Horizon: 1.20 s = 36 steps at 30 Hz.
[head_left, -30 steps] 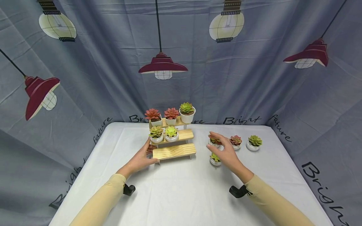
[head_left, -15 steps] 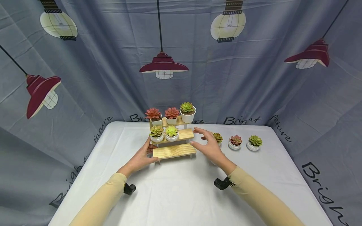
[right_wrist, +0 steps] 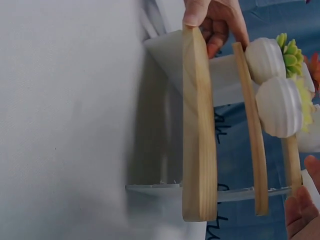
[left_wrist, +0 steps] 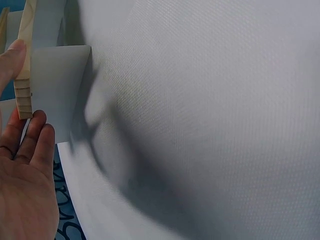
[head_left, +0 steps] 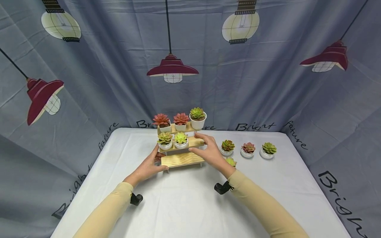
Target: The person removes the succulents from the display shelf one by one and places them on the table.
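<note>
A three-step wooden plant stand (head_left: 182, 159) stands at the back of the table, its lowest step bare. My left hand (head_left: 148, 167) grips the stand's left end; in the left wrist view the thumb lies on one side of a board (left_wrist: 25, 95), fingertips at its lower end. My right hand (head_left: 209, 152) reaches across the right end of the middle step, thumb and fingers apart, with no pot between them. The right wrist view has its fingertips (right_wrist: 301, 205) right by the top step's end. A yellow-green succulent (head_left: 180, 138) and a duller green succulent (head_left: 164, 139) occupy the middle step.
Two red succulents, one at the left end (head_left: 161, 120), and a larger green succulent (head_left: 197, 114) fill the top step. On the table to the right are potted succulents: green-red (head_left: 227, 146), pink (head_left: 248, 148) and green (head_left: 269, 149). The right wrist partly hides another (head_left: 231, 161).
My right hand has moved left from above the loose pots to the right end of the stand. The left hand keeps its place, and the pots on the steps have not moved.
</note>
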Each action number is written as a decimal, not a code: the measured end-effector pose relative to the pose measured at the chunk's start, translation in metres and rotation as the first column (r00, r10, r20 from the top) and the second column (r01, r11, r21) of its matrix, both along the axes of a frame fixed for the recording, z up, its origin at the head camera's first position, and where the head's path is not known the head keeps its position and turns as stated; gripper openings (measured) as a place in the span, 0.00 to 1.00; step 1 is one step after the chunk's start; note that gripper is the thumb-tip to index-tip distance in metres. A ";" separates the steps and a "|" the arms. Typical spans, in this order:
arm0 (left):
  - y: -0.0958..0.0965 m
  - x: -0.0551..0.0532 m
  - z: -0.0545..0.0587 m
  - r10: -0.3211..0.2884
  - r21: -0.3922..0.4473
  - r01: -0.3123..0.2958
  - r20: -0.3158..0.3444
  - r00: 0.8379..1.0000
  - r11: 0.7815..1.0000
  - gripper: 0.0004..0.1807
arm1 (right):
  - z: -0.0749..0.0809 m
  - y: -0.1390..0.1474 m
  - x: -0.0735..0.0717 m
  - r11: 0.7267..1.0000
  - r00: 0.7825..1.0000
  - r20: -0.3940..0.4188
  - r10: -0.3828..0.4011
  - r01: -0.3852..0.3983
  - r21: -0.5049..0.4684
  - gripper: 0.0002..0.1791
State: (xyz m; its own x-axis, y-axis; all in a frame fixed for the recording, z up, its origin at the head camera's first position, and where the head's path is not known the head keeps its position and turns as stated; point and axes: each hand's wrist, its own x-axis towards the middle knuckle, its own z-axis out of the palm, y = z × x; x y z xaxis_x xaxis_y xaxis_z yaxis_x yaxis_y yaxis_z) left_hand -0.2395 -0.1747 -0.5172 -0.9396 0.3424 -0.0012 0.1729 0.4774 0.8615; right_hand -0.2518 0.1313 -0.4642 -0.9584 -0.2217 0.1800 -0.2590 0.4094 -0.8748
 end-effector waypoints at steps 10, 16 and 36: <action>0.000 -0.001 0.001 -0.011 0.015 0.010 0.014 1.000 1.000 0.67 | -0.006 -0.009 -0.008 0.996 0.998 -0.042 -0.042 0.045 0.074 0.43; 0.001 0.000 0.001 -0.019 0.014 0.018 0.026 0.999 1.000 0.67 | -0.011 -0.018 -0.011 0.990 0.997 -0.059 -0.055 0.062 0.126 0.43; 0.001 -0.002 0.002 -0.026 0.005 0.026 0.034 0.999 1.000 0.66 | -0.016 -0.037 -0.022 0.974 0.990 -0.094 -0.103 0.120 0.193 0.42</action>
State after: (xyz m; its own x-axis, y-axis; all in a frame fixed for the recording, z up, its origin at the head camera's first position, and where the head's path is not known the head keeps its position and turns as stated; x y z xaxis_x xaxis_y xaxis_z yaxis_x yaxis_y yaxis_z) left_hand -0.2412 -0.1736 -0.5151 -0.9296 0.3671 -0.0315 0.1559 0.4694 0.8691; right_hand -0.2733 0.0946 -0.4797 -0.9627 -0.1534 0.2230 -0.2700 0.6022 -0.7513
